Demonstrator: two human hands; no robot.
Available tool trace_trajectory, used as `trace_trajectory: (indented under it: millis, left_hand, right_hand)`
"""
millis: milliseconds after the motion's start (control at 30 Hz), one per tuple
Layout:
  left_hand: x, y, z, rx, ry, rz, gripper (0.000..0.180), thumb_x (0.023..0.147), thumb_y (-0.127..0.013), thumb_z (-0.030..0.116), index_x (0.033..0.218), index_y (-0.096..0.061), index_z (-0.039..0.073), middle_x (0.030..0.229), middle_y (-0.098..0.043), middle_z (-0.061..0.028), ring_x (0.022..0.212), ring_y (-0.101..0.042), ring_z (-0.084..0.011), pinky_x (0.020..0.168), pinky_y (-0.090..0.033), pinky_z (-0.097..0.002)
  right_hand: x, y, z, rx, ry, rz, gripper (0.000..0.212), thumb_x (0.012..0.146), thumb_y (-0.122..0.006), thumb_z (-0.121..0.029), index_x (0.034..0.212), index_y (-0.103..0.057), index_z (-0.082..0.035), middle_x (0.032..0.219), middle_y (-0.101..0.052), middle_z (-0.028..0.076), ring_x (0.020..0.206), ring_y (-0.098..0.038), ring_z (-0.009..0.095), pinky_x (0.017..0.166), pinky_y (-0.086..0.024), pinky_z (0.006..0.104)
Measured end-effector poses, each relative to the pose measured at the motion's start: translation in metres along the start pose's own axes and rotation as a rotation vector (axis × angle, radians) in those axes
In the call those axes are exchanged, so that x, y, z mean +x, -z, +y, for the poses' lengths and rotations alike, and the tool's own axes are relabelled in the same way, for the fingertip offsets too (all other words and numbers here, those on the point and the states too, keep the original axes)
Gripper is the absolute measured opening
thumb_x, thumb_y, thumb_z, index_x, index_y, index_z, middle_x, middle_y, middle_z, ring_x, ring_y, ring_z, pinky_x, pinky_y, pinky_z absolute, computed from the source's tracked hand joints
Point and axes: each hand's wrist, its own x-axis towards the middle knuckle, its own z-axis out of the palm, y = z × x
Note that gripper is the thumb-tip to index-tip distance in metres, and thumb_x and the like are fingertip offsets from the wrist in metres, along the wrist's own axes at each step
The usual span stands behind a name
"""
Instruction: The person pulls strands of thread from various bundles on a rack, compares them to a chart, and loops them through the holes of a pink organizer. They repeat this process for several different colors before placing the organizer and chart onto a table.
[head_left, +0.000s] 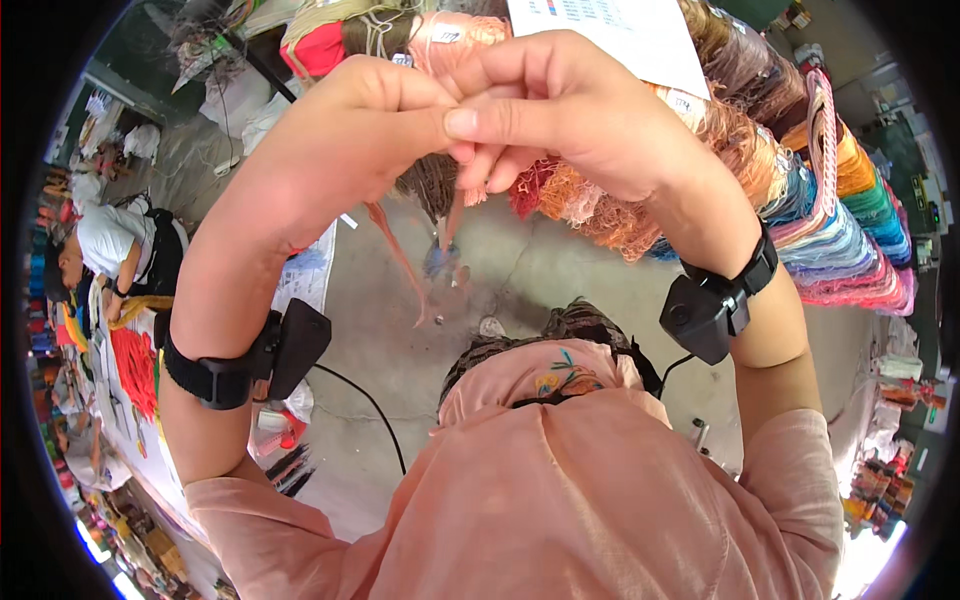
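My left hand point(385, 115) and my right hand point(560, 110) meet at the fingertips, raised in front of bundles of yarn. Their fingers are pinched together. Below my left hand dangles a thin orange-brown strand of thread point(400, 255), its lower end loose over the floor. A shorter strand hangs under the joined fingertips. The exact spot where the fingers grip the thread is hidden. Behind the hands lie a peach thread bundle point(460, 35) with a small white tag and a dark brown bundle point(432, 185) with its ends hanging down.
Many-coloured thread skeins point(850, 225) hang in a row at the right. A printed white sheet point(620, 40) lies on the bundles. At the left, another person point(120, 245) bends over a table with red thread point(135, 370). Black cables run from my wrist devices.
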Motion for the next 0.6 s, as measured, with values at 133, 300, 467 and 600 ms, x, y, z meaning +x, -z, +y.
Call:
trace_trajectory:
  millis: [133, 300, 467, 600]
  left_hand:
    - [0.009, -0.007, 0.011, -0.051, 0.125, -0.085, 0.023, 0.075, -0.052, 0.024, 0.06, -0.055, 0.007, 0.046, -0.034, 0.0083, 0.042, -0.027, -0.0008, 0.038, -0.019, -0.0179]
    - [0.028, -0.022, 0.012, -0.184, 0.082, -0.161, 0.018, 0.08, -0.05, 0.017, 0.068, -0.049, 0.004, 0.049, -0.034, 0.0071, 0.04, -0.025, 0.0001, 0.036, -0.017, -0.0156]
    - [0.045, -0.045, 0.012, -0.043, -0.076, -0.127, 0.014, 0.08, -0.047, 0.012, 0.073, -0.055, 0.002, 0.06, -0.048, 0.0034, 0.051, -0.038, -0.0022, 0.044, -0.03, -0.0165]
    - [0.06, -0.069, 0.023, 0.114, -0.02, -0.038, 0.016, 0.079, -0.047, 0.009, 0.068, -0.054, -0.002, 0.061, -0.051, 0.0002, 0.055, -0.044, -0.0037, 0.048, -0.036, -0.0169]
  right_hand:
    - [-0.022, 0.006, -0.01, -0.21, -0.053, 0.105, 0.015, 0.074, -0.058, -0.011, 0.08, -0.058, 0.002, 0.068, -0.059, 0.005, 0.054, -0.054, 0.007, 0.047, -0.043, 0.0162]
    - [-0.044, 0.018, -0.009, -0.638, 0.114, 0.224, 0.006, 0.073, -0.056, -0.005, 0.076, -0.058, -0.001, 0.062, -0.055, 0.001, 0.049, -0.048, 0.005, 0.045, -0.04, 0.0178]
    - [-0.073, 0.041, -0.001, -0.883, 0.302, 0.251, 0.008, 0.068, -0.053, 0.001, 0.076, -0.052, -0.001, 0.069, -0.056, 0.008, 0.062, -0.056, 0.016, 0.051, -0.044, 0.0246]
    - [-0.092, 0.054, 0.002, 0.216, 0.027, 0.217, 0.021, 0.073, -0.054, -0.005, 0.091, -0.045, 0.002, 0.083, -0.055, 0.01, 0.066, -0.057, 0.014, 0.053, -0.047, 0.0259]
